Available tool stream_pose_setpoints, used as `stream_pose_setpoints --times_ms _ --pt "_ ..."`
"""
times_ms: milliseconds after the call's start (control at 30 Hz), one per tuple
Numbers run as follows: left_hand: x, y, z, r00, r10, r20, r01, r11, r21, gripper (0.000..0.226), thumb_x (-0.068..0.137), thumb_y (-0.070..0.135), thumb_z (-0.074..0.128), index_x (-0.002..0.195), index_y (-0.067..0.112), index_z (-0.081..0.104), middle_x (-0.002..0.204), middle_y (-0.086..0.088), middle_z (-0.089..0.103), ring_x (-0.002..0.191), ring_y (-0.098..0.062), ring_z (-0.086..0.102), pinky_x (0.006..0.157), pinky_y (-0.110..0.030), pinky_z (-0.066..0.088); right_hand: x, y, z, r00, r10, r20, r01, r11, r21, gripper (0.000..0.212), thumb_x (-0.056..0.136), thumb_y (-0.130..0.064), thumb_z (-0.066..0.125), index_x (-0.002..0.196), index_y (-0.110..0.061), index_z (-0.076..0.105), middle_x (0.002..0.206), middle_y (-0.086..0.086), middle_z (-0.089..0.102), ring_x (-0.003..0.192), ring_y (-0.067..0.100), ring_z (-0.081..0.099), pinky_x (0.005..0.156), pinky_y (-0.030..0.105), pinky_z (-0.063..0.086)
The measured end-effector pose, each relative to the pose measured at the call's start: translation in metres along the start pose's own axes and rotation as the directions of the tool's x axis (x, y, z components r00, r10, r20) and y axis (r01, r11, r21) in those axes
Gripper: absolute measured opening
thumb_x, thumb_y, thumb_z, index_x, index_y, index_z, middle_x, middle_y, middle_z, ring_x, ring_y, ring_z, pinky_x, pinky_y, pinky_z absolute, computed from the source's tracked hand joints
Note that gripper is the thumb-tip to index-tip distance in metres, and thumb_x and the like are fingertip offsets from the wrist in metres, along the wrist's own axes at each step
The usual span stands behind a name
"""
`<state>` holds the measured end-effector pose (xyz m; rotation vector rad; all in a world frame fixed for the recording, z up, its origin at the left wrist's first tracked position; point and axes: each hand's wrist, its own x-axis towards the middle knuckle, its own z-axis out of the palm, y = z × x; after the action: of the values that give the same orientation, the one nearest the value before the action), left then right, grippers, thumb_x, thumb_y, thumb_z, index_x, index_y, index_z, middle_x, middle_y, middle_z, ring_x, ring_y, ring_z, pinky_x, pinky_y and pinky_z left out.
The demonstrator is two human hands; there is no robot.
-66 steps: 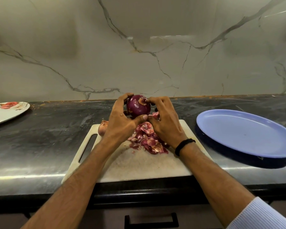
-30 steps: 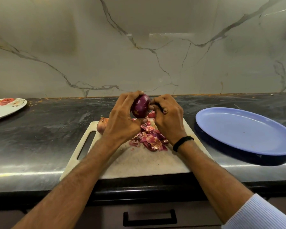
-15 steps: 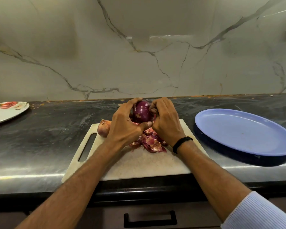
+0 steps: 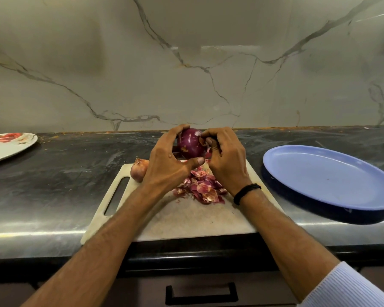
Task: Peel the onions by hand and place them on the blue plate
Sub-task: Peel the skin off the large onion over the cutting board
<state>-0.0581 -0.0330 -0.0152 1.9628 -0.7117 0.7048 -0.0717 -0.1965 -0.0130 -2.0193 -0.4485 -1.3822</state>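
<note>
- Red onion (image 4: 190, 144) – being held up at the centre of the frame, above the far edge of the cutting board (image 4: 186, 220). Fingers are hiding its far side and both flanks. Flecks of dry skin are clinging to the glossy purple face.
- Left hand (image 4: 166, 165) – wrapping the onion's left side, with the fingers going over the top and the thumb lying underneath.
- Right hand (image 4: 227, 160) – curling in tight against the onion's upper right and pinching at a scrap of skin. The fingertips are tucking out of sight, so the exact hold is hard to make out.
- Second onion (image 4: 139, 170) – sitting unpeeled on the board's far left corner, with the left hand covering its right part.
- Peel pile (image 4: 203, 187) – lying on the board beneath the hands, which are partly hiding its far edge.
- Blue plate (image 4: 328, 176) – resting on the counter (image 4: 64, 173) at the right of the frame, showing only its bare blue bed. The frame edge is clipping its right rim.
- White plate (image 4: 9, 145) – lying at the left edge and mostly cut off. It is showing red marks, and whether they are print or scraps cannot be told.
</note>
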Motion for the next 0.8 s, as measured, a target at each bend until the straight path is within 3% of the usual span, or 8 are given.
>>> stream_pose_setpoints --times_ms 133,333,433,533,800 --pt "0.001 0.002 -0.001 1.0 -0.003 -0.019 0.003 1.0 -0.03 0.083 0.073 0.03 0.091 0.144 0.023 0.048 0.133 0.006 0.047 0.121 -0.015 0.054 0.095 -0.014 0.049 0.001 0.0 -0.001 0.998 0.038 0.044 -0.04 0.998 0.046 0.014 0.091 -0.002 0.061 0.102 -0.004 0.068 0.099 0.007 0.067 0.093 0.005 0.055 0.084 0.006 0.042" --pt "0.003 0.005 -0.004 1.0 -0.029 -0.003 0.028 0.991 -0.129 0.078 0.075 0.013 0.088 0.14 0.027 0.048 0.14 0.0 0.044 0.125 -0.018 0.053 0.094 -0.019 0.054 0.002 -0.005 -0.004 0.969 0.229 0.09 -0.242 0.956 0.167 0.013 0.092 -0.008 0.066 0.104 -0.009 0.071 0.101 0.002 0.07 0.095 0.011 0.064 0.084 0.018 0.053" --pt "0.001 0.008 -0.003 0.998 -0.059 0.026 0.064 0.965 -0.253 0.067 0.079 0.02 0.083 0.134 0.031 0.047 0.137 -0.001 0.046 0.122 -0.022 0.056 0.095 -0.03 0.057 0.002 -0.006 -0.005 0.976 0.21 0.065 -0.218 0.963 0.161 0.011 0.09 -0.004 0.065 0.099 -0.009 0.071 0.098 0.001 0.068 0.092 0.011 0.063 0.082 0.021 0.053" --pt "-0.002 0.014 -0.003 0.994 -0.088 0.071 0.106 0.938 -0.33 0.054 0.089 0.014 0.074 0.13 0.035 0.045 0.131 0.003 0.051 0.118 -0.019 0.059 0.097 -0.037 0.057 0.002 -0.005 -0.004 0.989 0.147 0.026 -0.149 0.983 0.103 0.013 0.088 0.001 0.064 0.095 -0.008 0.071 0.094 -0.001 0.064 0.087 0.005 0.057 0.081 0.009 0.046" --pt "-0.002 0.013 0.0 0.997 -0.066 0.046 0.077 0.949 -0.305 0.058 0.087 0.004 0.075 0.131 0.028 0.047 0.135 -0.002 0.051 0.118 -0.024 0.059 0.092 -0.033 0.059 0.002 0.0 -0.001 0.998 0.068 -0.008 -0.068 0.998 -0.004 0.013 0.087 0.002 0.066 0.095 -0.005 0.073 0.093 0.006 0.061 0.085 0.013 0.054 0.076 0.007 0.041"
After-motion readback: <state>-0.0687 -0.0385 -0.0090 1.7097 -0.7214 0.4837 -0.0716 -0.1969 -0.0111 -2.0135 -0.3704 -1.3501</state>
